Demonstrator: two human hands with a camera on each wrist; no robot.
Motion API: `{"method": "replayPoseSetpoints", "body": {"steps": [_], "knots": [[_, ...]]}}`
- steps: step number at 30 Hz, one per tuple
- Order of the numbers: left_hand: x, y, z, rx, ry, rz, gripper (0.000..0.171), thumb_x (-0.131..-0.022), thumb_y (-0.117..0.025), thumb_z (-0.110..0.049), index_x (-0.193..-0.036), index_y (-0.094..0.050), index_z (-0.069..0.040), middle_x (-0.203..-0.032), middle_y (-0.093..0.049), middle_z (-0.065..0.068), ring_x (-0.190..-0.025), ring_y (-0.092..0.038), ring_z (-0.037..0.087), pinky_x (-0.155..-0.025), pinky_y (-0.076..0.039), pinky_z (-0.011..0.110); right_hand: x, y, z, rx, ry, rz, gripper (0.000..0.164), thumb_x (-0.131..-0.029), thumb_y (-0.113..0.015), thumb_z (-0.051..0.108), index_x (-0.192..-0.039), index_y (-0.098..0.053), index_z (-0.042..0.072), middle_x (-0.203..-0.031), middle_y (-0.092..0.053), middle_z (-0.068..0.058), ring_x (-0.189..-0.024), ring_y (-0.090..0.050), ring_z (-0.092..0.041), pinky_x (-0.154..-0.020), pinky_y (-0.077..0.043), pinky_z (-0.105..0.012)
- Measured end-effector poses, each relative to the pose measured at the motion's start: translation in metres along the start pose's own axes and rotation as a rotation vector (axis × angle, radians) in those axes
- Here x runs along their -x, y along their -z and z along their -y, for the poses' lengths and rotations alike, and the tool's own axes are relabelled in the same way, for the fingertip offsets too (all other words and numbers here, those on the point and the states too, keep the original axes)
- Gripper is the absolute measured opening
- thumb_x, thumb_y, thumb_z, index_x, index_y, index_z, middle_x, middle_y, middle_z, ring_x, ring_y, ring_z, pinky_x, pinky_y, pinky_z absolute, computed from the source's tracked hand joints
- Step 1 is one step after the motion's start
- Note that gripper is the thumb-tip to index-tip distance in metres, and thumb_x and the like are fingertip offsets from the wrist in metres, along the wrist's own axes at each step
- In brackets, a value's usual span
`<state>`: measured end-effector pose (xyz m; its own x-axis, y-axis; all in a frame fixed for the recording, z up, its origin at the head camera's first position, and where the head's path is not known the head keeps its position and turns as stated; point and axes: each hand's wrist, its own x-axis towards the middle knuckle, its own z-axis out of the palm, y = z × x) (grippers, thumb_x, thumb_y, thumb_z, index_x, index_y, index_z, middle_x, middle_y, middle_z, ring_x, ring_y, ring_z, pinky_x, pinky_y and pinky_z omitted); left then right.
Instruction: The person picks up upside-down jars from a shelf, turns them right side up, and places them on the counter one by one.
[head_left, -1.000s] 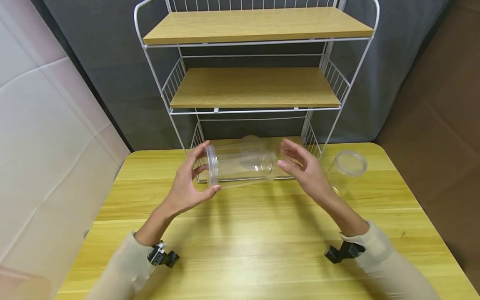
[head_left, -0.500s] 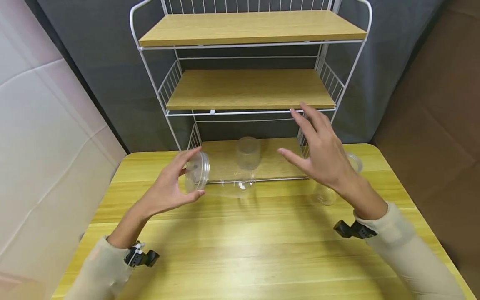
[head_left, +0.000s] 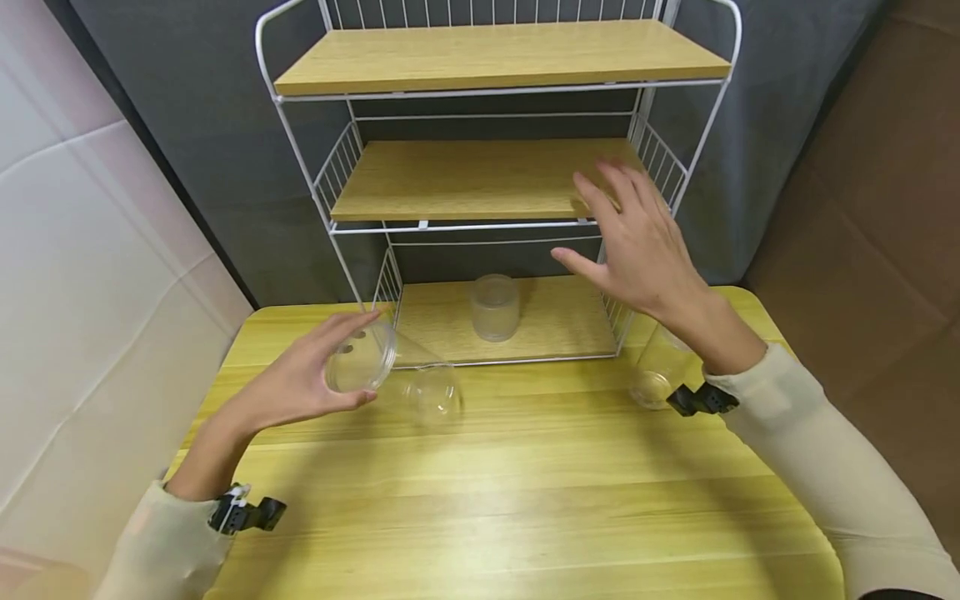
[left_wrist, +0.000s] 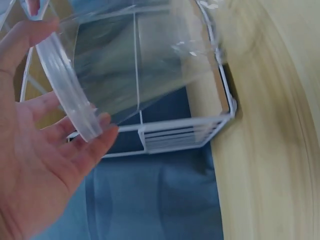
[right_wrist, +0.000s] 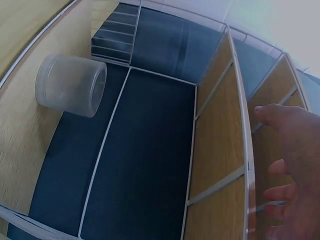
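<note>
My left hand (head_left: 296,379) grips a tall clear plastic jar (head_left: 435,392) by its lidded end, thumb on the near side and fingers on the far side. The jar lies over on its side, its base pointing right and slightly down, above the table in front of the rack. In the left wrist view the fingers curl round the thick clear lid (left_wrist: 67,85). Raised in front of the middle shelf, my right hand (head_left: 648,250) holds nothing; its fingers are spread. A small frosted jar (head_left: 495,308) stands upright on the bottom shelf, also in the right wrist view.
A white wire rack (head_left: 528,362) with three wooden shelves stands at the back of the wooden table (head_left: 517,500). Another clear jar (head_left: 660,367) stands on the table right of the rack, partly behind the right forearm. Dark cloth hangs behind the rack.
The left hand has carried the tall jar left and down, away from the bottom shelf. The right hand has moved from near the jar's base up and right, its fingers spreading.
</note>
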<state>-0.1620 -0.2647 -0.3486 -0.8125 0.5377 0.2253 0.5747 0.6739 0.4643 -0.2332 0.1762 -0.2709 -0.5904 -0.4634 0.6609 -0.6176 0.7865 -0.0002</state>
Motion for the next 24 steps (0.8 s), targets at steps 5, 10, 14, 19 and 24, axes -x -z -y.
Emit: {"method": "replayPoseSetpoints", "body": {"steps": [5, 10, 14, 19, 24], "knots": [[0.006, 0.007, 0.006, -0.064, 0.047, 0.053, 0.097, -0.082, -0.090, -0.036, -0.163, -0.041, -0.010, -0.150, -0.053, 0.021, -0.122, -0.062, 0.040, -0.095, -0.055, 0.065, -0.005, -0.003, -0.006, 0.032, -0.001, 0.031, 0.083, -0.093, -0.076, 0.051, -0.153, -0.051, -0.001, -0.155, -0.048, -0.027, -0.149, -0.038, -0.046, -0.128, -0.024, -0.056], [0.010, 0.013, 0.011, -0.125, 0.089, 0.089, 0.096, -0.082, -0.089, -0.040, -0.160, -0.044, -0.006, -0.150, -0.053, 0.024, -0.130, -0.057, 0.045, -0.101, -0.050, 0.070, -0.005, -0.009, -0.012, 0.052, -0.007, 0.061, 0.083, -0.093, -0.075, 0.053, -0.154, -0.050, 0.001, -0.156, -0.048, -0.026, -0.149, -0.039, -0.045, -0.128, -0.023, -0.058], [0.010, 0.019, 0.014, -0.146, 0.114, 0.106, 0.095, -0.081, -0.090, -0.039, -0.158, -0.046, -0.004, -0.151, -0.051, 0.027, -0.136, -0.051, 0.050, -0.103, -0.046, 0.073, -0.003, -0.012, -0.016, 0.068, -0.015, 0.071, 0.083, -0.094, -0.073, 0.055, -0.155, -0.049, 0.004, -0.157, -0.048, -0.025, -0.149, -0.039, -0.045, -0.127, -0.023, -0.061], [0.012, 0.026, 0.022, -0.162, 0.132, 0.121, 0.094, -0.082, -0.089, -0.038, -0.157, -0.047, 0.000, -0.151, -0.050, 0.030, -0.138, -0.048, 0.053, -0.104, -0.044, 0.075, 0.002, -0.015, -0.016, 0.102, 0.001, 0.055, 0.083, -0.094, -0.072, 0.057, -0.155, -0.050, 0.005, -0.157, -0.049, -0.023, -0.148, -0.041, -0.046, -0.126, -0.024, -0.065], [0.014, 0.030, 0.031, -0.163, 0.160, 0.141, 0.095, -0.082, -0.089, -0.037, -0.157, -0.045, 0.002, -0.151, -0.049, 0.033, -0.138, -0.046, 0.056, -0.104, -0.042, 0.076, 0.006, -0.017, -0.014, 0.129, 0.025, 0.043, 0.082, -0.094, -0.071, 0.058, -0.153, -0.051, 0.006, -0.155, -0.050, -0.023, -0.146, -0.042, -0.046, -0.124, -0.025, -0.068]]}}
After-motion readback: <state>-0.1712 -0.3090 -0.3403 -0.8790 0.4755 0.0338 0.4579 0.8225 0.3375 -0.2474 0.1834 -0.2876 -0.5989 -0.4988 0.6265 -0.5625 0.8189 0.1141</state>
